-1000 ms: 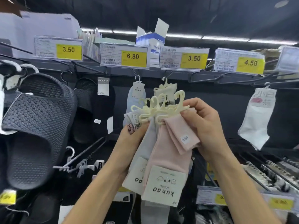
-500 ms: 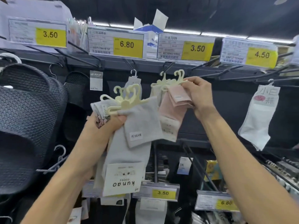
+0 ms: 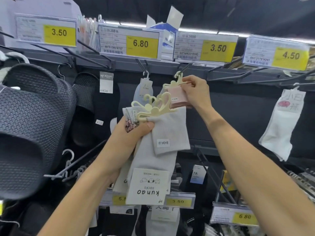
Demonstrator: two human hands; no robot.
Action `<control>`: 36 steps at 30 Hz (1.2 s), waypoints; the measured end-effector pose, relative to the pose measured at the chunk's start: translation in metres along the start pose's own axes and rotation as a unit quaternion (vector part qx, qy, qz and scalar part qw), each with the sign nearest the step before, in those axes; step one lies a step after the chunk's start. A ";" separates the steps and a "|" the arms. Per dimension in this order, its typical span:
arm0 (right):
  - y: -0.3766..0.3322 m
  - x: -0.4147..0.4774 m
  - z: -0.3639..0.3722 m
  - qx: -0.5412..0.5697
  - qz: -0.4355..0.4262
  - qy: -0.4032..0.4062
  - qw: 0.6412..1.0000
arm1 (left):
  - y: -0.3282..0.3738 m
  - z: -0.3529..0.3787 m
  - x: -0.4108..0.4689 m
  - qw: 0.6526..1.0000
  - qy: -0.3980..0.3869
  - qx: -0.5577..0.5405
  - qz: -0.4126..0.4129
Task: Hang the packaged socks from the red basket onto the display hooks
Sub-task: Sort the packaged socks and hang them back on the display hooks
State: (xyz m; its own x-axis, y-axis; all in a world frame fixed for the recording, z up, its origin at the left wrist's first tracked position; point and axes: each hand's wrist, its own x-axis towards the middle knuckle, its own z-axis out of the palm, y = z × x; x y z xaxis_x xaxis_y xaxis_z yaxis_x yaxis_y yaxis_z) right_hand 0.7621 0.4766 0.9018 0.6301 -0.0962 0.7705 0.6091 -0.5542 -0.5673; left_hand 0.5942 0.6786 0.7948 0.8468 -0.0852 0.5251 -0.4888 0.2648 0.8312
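Observation:
My left hand point(image 3: 131, 135) grips a bunch of packaged socks: grey socks point(image 3: 163, 133) with cream plastic hangers point(image 3: 153, 108) on top and a white "kunao socks" card point(image 3: 148, 186) hanging below. My right hand point(image 3: 196, 92) holds a pink sock pack point(image 3: 177, 97) by its cream hanger point(image 3: 177, 80), raised to the tip of a black display hook point(image 3: 185, 68) under the middle 3.50 price tag point(image 3: 204, 48). Whether the hanger sits on the hook is unclear. The red basket is out of view.
Dark mesh slippers point(image 3: 32, 126) hang at the left. A pale blue sock pack point(image 3: 143, 89) hangs under the 6.80 tag point(image 3: 129, 42), a white sock pack point(image 3: 283, 123) under the 4.50 tag point(image 3: 277, 53). More hooks and price tags line the lower row point(image 3: 180, 200).
My right hand pulled the pink pack out of the bunch and lifted it up to the hook. My left hand stayed lower with the grey socks.

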 end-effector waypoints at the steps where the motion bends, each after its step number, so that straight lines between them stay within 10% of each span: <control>1: -0.005 -0.002 -0.002 -0.029 0.003 -0.004 1.000 | 0.001 0.001 0.000 1.000 0.003 0.002 -0.001; 6: -0.044 -0.051 -0.030 -0.029 -0.042 0.034 0.998 | 0.005 0.000 0.004 1.000 -0.008 0.005 0.008; 12: -0.084 -0.125 -0.064 0.103 -0.122 -0.165 0.973 | 0.004 0.000 0.006 0.999 -0.021 0.005 0.030; 36: -0.065 -0.133 -0.057 0.438 -0.006 -0.085 0.895 | 0.012 0.005 -0.006 0.996 -0.004 -0.094 -0.006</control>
State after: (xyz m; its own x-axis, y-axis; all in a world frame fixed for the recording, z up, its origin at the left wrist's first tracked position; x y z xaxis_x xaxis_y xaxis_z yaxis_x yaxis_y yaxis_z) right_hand 0.6116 0.4787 0.8530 0.6402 0.0734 0.7647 0.7128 0.3144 -0.6269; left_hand 0.5823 0.6778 0.8022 0.8504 -0.0979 0.5170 -0.4296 0.4380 0.7897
